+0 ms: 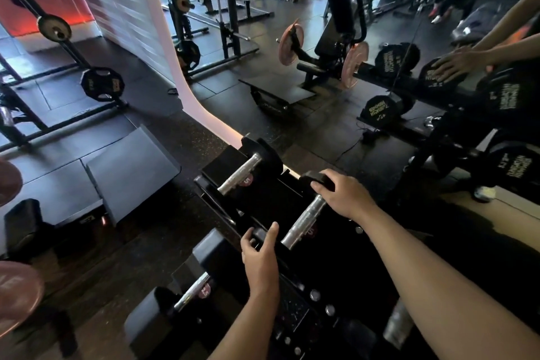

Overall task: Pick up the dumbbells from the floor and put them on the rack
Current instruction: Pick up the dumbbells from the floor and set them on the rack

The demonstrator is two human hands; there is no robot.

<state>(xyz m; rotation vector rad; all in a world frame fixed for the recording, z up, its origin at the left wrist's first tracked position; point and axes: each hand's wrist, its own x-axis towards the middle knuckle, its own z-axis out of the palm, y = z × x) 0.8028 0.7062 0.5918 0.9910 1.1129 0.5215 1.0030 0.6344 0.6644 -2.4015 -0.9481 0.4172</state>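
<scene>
The black hex-headed dumbbell with a knurled steel handle (304,221) lay across the black steel rack (295,199), beside another of its kind (241,174). The right hand (343,194) cupped its far head; the left hand (260,245) gripped the near head. Best to seat both heads squarely in the cradle, then ease the fingers clear before letting go

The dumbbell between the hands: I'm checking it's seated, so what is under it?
The dumbbell lies on the black rack. The right hand covers its far head and the left hand its near head, so their contact with the rack is hidden.
</scene>
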